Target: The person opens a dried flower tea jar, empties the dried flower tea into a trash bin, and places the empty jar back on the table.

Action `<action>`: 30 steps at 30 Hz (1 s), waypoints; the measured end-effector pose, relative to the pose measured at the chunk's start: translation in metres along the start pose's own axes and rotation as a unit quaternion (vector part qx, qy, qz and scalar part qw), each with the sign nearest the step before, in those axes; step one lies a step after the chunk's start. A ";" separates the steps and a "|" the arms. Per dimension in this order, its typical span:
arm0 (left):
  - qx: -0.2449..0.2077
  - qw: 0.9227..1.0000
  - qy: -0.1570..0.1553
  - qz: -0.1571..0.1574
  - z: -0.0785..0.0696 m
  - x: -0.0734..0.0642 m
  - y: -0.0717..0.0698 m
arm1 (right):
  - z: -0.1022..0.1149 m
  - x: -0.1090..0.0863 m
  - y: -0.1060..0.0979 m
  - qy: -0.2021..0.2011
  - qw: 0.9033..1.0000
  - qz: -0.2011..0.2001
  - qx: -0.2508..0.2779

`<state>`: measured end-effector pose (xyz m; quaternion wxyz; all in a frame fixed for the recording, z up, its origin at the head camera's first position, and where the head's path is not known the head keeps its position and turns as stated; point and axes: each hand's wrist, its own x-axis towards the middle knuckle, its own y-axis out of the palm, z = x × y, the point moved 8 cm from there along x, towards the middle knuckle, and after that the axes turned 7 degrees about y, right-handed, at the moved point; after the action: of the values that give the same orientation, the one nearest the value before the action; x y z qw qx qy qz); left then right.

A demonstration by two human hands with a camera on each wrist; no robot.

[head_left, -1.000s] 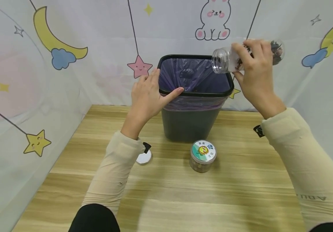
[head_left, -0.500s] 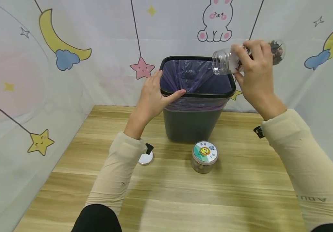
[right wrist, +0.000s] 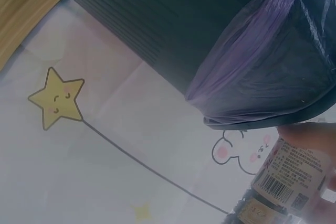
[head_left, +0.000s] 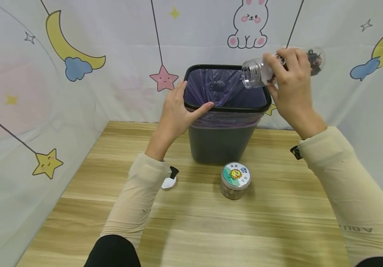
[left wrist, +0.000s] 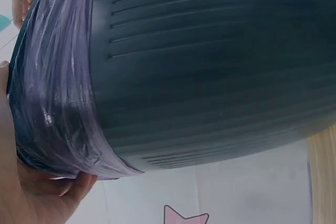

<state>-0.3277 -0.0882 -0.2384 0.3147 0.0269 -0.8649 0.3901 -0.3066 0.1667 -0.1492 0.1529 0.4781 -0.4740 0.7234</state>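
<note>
My right hand [head_left: 293, 87] grips a clear plastic jar [head_left: 254, 73] lying nearly on its side, its uncapped mouth over the right rim of a dark trash bin [head_left: 221, 144]. Dark dried pieces remain toward the jar's base. A printed label with a barcode [right wrist: 274, 186] shows on it in the right wrist view. My left hand [head_left: 174, 111] holds the bin's front left corner, thumb over the front rim and fingers along the left side. A purple bin liner [left wrist: 65, 77] is folded over the rim; the bottom inside the bin is hard to make out.
A short lidded jar [head_left: 235, 180] with a sunflower-face label stands in front of the bin. Partly hidden behind my left cuff, a white lid [head_left: 169, 183] lies on the wooden table [head_left: 231, 230]. A printed fabric backdrop [head_left: 128, 44] encloses the back and sides.
The jar in my right hand has shifted slightly left, its mouth dipping a little lower. My left hand keeps its hold on the bin; the head view has shifted slightly.
</note>
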 end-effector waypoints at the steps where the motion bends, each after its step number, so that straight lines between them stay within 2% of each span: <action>1: -0.013 1.000 -0.004 -0.006 0.001 0.000 0.000 | 0.000 -0.001 0.001 0.001 1.000 0.002 -0.001; 6: -0.083 0.996 -0.042 -0.007 0.008 0.000 0.002 | -0.001 -0.002 0.007 0.006 1.000 0.006 0.005; 11: -0.121 0.991 -0.055 0.001 0.009 0.006 0.007 | 0.000 -0.003 0.009 0.010 1.000 0.006 0.013; 19: -0.134 0.990 -0.046 -0.018 0.010 0.005 0.007 | 0.001 -0.003 0.010 0.008 1.000 0.009 0.013; 30: -0.121 0.992 -0.024 -0.021 0.009 0.005 0.007 | -0.002 -0.005 0.010 0.007 1.000 0.009 0.010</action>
<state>-0.3386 -0.0887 -0.2441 0.3033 0.0164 -0.9121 0.2754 -0.3119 0.1643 -0.1585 0.1450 0.4699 -0.4701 0.7329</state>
